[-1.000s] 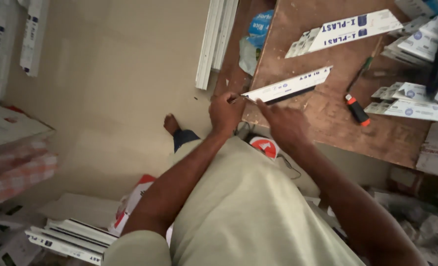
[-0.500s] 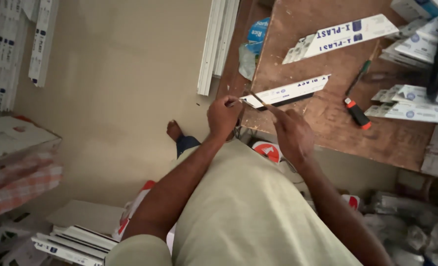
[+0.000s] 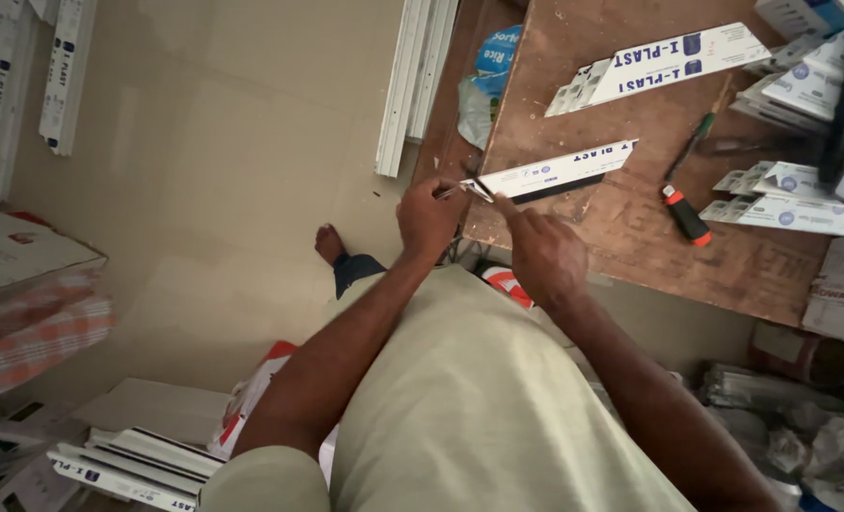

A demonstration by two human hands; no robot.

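Note:
A long white plastic trunking strip (image 3: 559, 171) lies on the brown wooden table (image 3: 631, 228), its near end at the table's edge. My left hand (image 3: 430, 220) is closed around a small thin metal tool (image 3: 456, 190) whose tip meets that end of the strip. My right hand (image 3: 542, 254) is just beside it, index finger stretched out and pressing on the strip's near end.
On the table lie a red-handled screwdriver (image 3: 685, 213), a green-handled tool (image 3: 692, 142), a second printed white strip (image 3: 664, 62) and several stacked strips (image 3: 792, 204). White channels (image 3: 417, 81) lean by the table. Boxes and strips (image 3: 128, 465) lie on the floor, near my bare foot (image 3: 329, 244).
Both hands stay at the strip's near end. My right hand has drawn back a little, and its index finger now reaches onto the strip.

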